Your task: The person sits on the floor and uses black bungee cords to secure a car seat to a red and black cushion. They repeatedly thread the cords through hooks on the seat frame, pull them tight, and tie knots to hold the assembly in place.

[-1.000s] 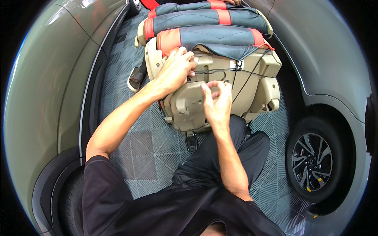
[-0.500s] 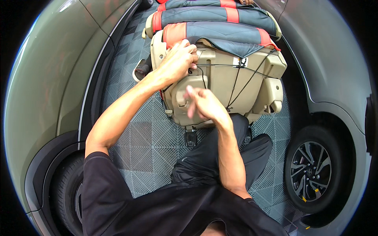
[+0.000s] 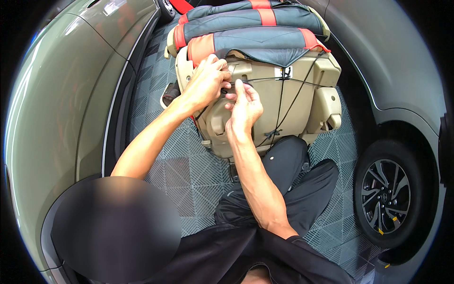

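Note:
A beige car seat (image 3: pixel 265 111) lies in front of my knees with its plastic underside facing me. A dark grey and red seat cover (image 3: pixel 260 40) wraps its far edge. Thin black elastic cords (image 3: pixel 299 92) stretch across the plastic and meet at a knot (image 3: pixel 273 134) near the lower middle. My left hand (image 3: pixel 205 83) is closed at the seat's left side, below the red panel, with its fingertips pinching the cord. Close beside it, my right hand (image 3: pixel 245 106) pinches the cord between thumb and fingers. The exact grip points are partly hidden by the fingers.
More covered seats (image 3: pixel 227 21) stand in a row behind this one. A green car (image 3: pixel 52 109) flanks me on the left and a grey car (image 3: pixel 397 61) on the right, with its wheel (image 3: pixel 385 196) near. Patterned tiles cover the floor (image 3: pixel 177 203). My crossed legs (image 3: pixel 279 184) touch the seat's near side.
My right hand has risen from over the lower plastic, where it was blurred, to the cord beside my left hand. The left hand stays at the seat's left side.

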The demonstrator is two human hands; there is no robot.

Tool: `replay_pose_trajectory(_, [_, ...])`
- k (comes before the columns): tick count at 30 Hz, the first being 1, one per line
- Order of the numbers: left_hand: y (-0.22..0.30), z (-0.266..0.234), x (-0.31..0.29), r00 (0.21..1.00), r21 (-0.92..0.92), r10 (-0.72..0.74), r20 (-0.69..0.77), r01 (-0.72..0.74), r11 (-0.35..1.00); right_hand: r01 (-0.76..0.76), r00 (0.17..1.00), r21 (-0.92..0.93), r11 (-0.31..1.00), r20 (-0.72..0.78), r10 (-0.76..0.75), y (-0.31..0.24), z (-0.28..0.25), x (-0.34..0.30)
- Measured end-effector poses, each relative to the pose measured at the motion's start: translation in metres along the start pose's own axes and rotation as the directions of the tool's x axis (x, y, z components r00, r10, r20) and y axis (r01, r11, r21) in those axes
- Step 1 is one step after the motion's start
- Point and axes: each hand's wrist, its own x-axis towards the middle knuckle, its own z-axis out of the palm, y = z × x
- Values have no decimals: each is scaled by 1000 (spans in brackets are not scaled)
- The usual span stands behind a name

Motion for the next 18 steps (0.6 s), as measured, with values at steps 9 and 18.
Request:
replay_pose_trajectory(9, [2, -1, 2, 999, -27, 38, -37, -39, 999, 579, 815, -266, 771, 169, -554, 11, -5, 2])
replay_pose_trajectory(18, [-1, 2, -3, 998, -41, 16, -64, -18, 999, 784, 619, -513, 350, 593, -516, -19, -31, 32])
